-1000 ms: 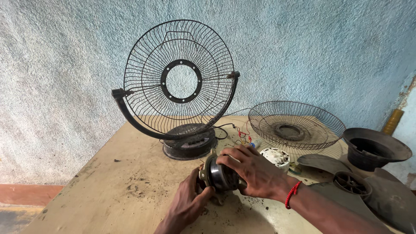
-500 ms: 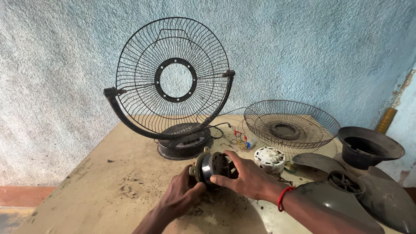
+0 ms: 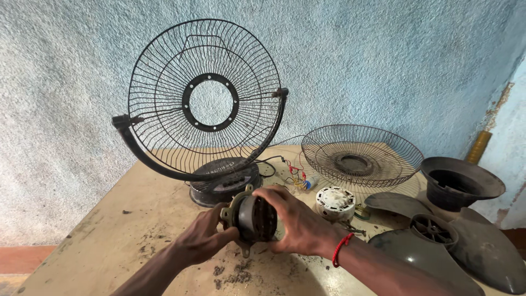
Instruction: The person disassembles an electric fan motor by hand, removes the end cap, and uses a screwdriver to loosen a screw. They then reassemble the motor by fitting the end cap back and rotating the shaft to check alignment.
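A round dark fan motor (image 3: 253,218) with metal mounting tabs is held just above the dusty table (image 3: 126,230), between both hands. My left hand (image 3: 204,239) grips its left side from below. Over its right side and top curls my right hand (image 3: 296,219), which wears a red wrist band. Behind the motor stands the fan base with a curved yoke and upright rear wire guard (image 3: 205,104).
To the right lie a loose front wire guard (image 3: 361,156), a white round motor cover (image 3: 335,201), coloured wires with a small capacitor (image 3: 300,178), a dark fan blade (image 3: 438,241) and a black cone-shaped cover (image 3: 460,183). Dirt crumbs are scattered on the table.
Both hands have lifted and turned the motor slightly; the left hand has shifted up onto its side. The camera has come closer to the table.
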